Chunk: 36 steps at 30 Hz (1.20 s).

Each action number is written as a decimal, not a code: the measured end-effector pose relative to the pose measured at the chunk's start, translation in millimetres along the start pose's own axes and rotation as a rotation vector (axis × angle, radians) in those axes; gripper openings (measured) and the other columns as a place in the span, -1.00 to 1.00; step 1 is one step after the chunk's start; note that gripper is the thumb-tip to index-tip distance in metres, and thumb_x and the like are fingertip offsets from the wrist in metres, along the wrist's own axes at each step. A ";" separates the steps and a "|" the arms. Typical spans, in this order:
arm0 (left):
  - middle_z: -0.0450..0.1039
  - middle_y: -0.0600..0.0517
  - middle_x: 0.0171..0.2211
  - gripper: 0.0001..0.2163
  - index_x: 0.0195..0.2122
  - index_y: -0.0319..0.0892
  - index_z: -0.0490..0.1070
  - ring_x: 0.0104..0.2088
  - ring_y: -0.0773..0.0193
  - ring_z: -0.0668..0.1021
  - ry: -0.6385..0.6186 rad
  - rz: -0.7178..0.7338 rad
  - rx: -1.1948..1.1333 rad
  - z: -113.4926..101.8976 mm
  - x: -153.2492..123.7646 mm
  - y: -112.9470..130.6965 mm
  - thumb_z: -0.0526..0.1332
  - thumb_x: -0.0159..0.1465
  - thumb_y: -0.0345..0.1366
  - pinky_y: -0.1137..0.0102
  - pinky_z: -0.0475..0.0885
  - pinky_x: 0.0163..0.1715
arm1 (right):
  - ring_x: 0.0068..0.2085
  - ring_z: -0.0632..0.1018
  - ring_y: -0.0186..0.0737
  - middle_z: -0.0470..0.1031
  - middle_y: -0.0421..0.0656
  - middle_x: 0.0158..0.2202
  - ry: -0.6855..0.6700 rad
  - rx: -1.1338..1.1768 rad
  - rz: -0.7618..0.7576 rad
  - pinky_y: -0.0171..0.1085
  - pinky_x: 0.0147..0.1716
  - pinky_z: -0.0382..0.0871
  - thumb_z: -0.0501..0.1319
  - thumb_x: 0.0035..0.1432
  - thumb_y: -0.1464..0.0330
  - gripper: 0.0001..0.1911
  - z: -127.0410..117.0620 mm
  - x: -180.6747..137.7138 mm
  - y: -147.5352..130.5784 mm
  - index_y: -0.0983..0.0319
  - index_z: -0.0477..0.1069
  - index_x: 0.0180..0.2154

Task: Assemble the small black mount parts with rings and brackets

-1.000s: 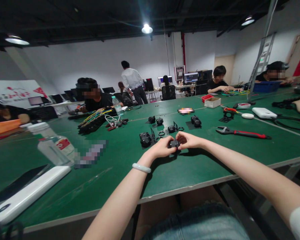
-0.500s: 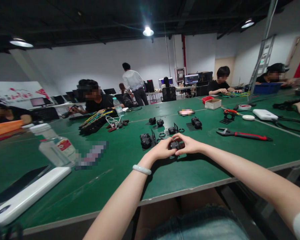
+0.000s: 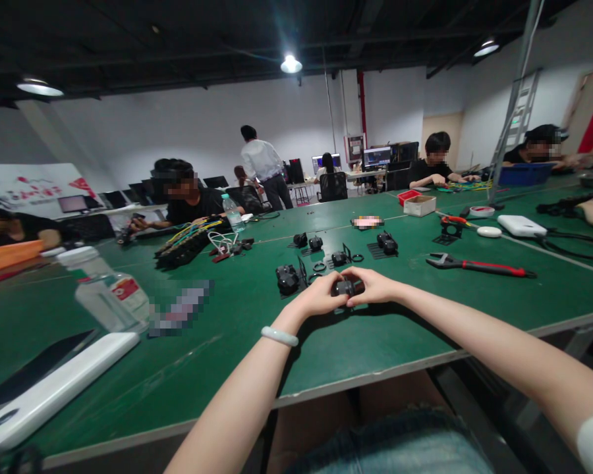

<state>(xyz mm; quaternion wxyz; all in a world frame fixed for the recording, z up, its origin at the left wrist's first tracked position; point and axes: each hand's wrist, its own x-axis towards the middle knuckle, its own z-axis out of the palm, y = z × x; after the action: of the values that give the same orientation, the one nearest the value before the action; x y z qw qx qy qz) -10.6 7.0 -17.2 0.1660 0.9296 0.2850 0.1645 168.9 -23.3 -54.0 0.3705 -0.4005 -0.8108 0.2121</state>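
Both my hands meet over the green table (image 3: pixel 217 368), pinching one small black part (image 3: pixel 346 288) between them. My left hand (image 3: pixel 319 297), with a pale bangle at the wrist, grips its left end. My right hand (image 3: pixel 375 287) closes round its right end from above. Just beyond lie more black parts (image 3: pixel 287 278) of the same kind, loose black rings (image 3: pixel 319 266) and a finned black piece (image 3: pixel 375 249). The part's underside is hidden by my fingers.
A red-handled wrench (image 3: pixel 479 265) lies to the right. A clear water bottle (image 3: pixel 106 293) and a white flat device (image 3: pixel 54 392) sit at my left. A bundle of coloured wires (image 3: pixel 185 238) lies farther back. Several people sit at the tables behind.
My hands have closed tighter round the black part and my right fingers shifted over its top. The view tilted slightly.
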 end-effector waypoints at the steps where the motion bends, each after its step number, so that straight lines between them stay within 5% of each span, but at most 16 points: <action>1: 0.37 -0.01 -0.31 -0.65 -0.20 -0.23 0.27 -0.34 0.20 0.42 0.002 -0.001 0.003 0.5 0.2 -0.8 0.16 -0.04 -0.23 0.38 0.30 -0.36 | -0.17 0.37 -0.17 0.32 -0.10 -0.15 -0.006 -0.005 0.004 -0.19 -0.20 0.24 0.29 -0.29 0.19 -0.30 0.3 -0.1 0.0 0.23 0.17 -0.05; 14: 0.36 0.01 -0.35 -0.70 -0.22 -0.22 0.26 -0.37 0.25 0.41 0.022 -0.002 -0.018 3.4 0.5 -3.6 0.13 -0.01 -0.28 0.38 0.31 -0.37 | -0.30 0.40 -0.21 0.38 -0.12 -0.27 0.072 -0.161 -0.043 -0.29 -0.33 0.25 0.27 -0.27 0.19 -0.42 -1.0 -2.5 -8.1 0.26 0.26 -0.15; 23: 0.26 -0.06 -0.16 -0.58 -0.08 -0.21 0.15 -0.24 0.24 0.37 0.155 0.099 -0.029 -0.1 0.6 -1.8 0.12 0.05 -0.17 0.33 0.28 -0.22 | -0.27 0.40 -0.16 0.38 -0.08 -0.27 0.239 -0.267 -0.043 -0.25 -0.28 0.24 0.26 -0.31 0.17 -0.41 -23.3 -11.4 -8.2 0.28 0.28 -0.18; 30: 0.24 -0.04 -0.16 -0.62 -0.07 -0.19 0.14 -0.24 0.27 0.36 0.185 0.088 -0.003 -1.2 0.9 -5.0 0.07 0.10 -0.18 0.33 0.29 -0.21 | -0.31 0.43 -0.16 0.41 -0.07 -0.30 0.380 -0.428 0.115 -0.24 -0.31 0.26 0.23 -0.28 0.12 -0.44 -61.1 -30.0 16.6 0.28 0.30 -0.21; 36: 0.24 -0.04 -0.17 -0.65 -0.09 -0.20 0.15 -0.25 0.27 0.37 0.182 0.058 0.008 1.2 4.9 -17.0 0.06 0.11 -0.18 0.36 0.33 -0.28 | -0.31 0.45 -0.13 0.44 -0.03 -0.35 0.612 -0.577 0.459 -0.26 -0.33 0.27 0.17 -0.25 0.06 -0.45 -77.1 -33.7 44.5 0.32 0.34 -0.26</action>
<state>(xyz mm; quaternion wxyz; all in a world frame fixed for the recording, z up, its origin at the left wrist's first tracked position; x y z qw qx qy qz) -14.4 22.9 -24.1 0.1310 0.9193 0.2724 0.2521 263.9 -20.6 -48.0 0.4094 -0.6998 -0.5808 -0.0731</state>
